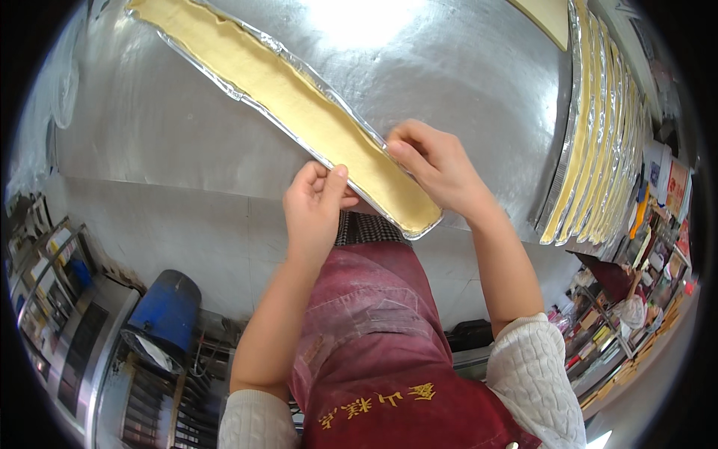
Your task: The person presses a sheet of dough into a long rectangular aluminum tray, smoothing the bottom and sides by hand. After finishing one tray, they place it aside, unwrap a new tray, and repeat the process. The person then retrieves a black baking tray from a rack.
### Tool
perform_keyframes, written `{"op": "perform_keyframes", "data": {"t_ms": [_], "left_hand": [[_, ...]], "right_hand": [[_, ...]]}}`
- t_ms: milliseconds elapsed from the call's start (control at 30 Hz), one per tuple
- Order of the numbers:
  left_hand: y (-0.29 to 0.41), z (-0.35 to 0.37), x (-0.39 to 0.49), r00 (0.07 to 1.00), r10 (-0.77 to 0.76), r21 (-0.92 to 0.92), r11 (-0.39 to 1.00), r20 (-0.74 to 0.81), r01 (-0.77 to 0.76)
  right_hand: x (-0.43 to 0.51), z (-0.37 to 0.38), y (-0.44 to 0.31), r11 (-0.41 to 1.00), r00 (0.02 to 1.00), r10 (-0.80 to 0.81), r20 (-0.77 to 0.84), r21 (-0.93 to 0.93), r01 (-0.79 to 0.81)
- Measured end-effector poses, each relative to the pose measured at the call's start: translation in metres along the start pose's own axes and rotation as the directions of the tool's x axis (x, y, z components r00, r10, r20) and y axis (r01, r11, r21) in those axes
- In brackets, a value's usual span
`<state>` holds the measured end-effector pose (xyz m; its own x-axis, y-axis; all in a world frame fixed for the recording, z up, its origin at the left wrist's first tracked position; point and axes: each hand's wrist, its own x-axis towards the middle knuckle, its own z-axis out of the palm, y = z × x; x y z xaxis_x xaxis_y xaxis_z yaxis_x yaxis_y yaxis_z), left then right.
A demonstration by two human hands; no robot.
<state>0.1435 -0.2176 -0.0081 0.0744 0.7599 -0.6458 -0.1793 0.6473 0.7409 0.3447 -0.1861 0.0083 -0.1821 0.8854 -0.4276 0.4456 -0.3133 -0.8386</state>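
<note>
A long, narrow foil tray lined with pale yellow dough (314, 120) lies slantwise over the metal worktop (168, 134), its near end reaching past the edge in front of my apron. My left hand (320, 205) grips the tray's near long side, thumb on the foil rim and fingers beneath. On the opposite side, my right hand (429, 160) is at the foil rim with thumb and forefinger close together; it is slightly blurred, and whether it pinches the rim cannot be told.
Several similar dough-lined foil trays (586, 140) stand side by side at the right. A pale board (544, 19) lies at the top right. Below left of the worktop is a blue barrel (165, 311). Another person (631, 308) is at the far right near shelves.
</note>
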Motion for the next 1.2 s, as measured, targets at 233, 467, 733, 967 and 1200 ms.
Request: {"op": "perform_keyframes", "data": {"t_ms": [233, 467, 733, 967, 1200], "left_hand": [[-0.023, 0.026, -0.021, 0.999, 0.047, -0.036, 0.998, 0.024, -0.046], [-0.025, 0.015, -0.015, 0.998, -0.021, -0.010, 1.000, 0.064, 0.022], [0.007, 0.010, 0.010, 0.958, 0.176, 0.088, 0.983, -0.225, -0.160], [0.010, 0.012, 0.016, 0.939, 0.218, 0.068, 0.976, -0.265, -0.207], [0.050, -0.011, 0.058, 0.857, 0.330, 0.286, 0.931, -0.395, -0.227]], "right_hand": [[-0.030, -0.006, 0.007, 0.993, 0.999, 0.012, 0.052, -0.117, -0.006], [-0.025, 0.000, 0.001, 0.991, 0.998, 0.024, 0.050, -0.130, -0.017], [0.008, 0.034, -0.009, 0.856, 0.931, -0.323, -0.167, -0.470, 0.213], [0.018, 0.033, -0.008, 0.858, 0.972, -0.217, -0.092, -0.493, 0.145], [0.070, 0.041, -0.038, 0.773, 0.940, -0.332, -0.079, -0.594, 0.223]]}}
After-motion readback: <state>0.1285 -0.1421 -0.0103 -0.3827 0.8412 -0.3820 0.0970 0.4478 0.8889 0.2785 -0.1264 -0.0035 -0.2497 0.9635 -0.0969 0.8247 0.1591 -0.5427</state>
